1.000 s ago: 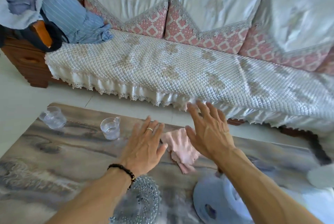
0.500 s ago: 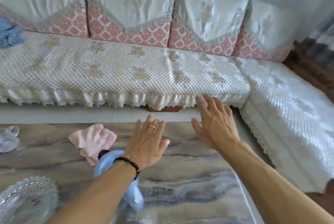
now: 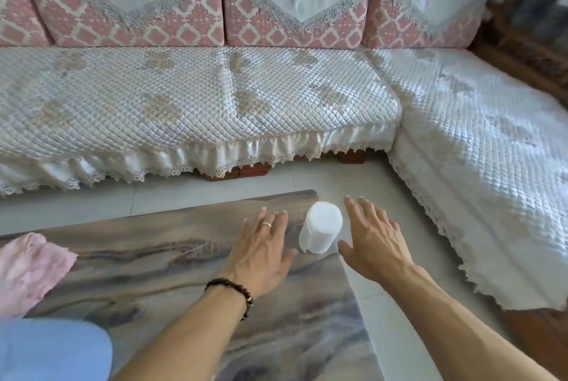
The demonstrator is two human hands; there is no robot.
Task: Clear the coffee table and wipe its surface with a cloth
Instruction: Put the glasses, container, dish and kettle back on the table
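Open tabletop around one white cup

Between my left hand (image 3: 261,253) and right hand (image 3: 373,242) stands a white cup (image 3: 319,231) near the coffee table (image 3: 172,261) corner; bare marble stretches left to the pink cloth (image 3: 29,273).

- This is a living room in a home.
- A large corner sofa (image 3: 215,98) fills the far side and turns along the right side; it has a quilted white cover with lace trim on the seats.
- Pink patterned back cushions (image 3: 135,21) stand in a row, with white cloths draped over them.
- A low coffee table (image 3: 172,261) with a marble-like grey and brown top stands near the sofa.
- The floor (image 3: 338,181) between them is of pale tiles.
- Dark carved wood (image 3: 522,49) of the sofa frame shows at the right corner.
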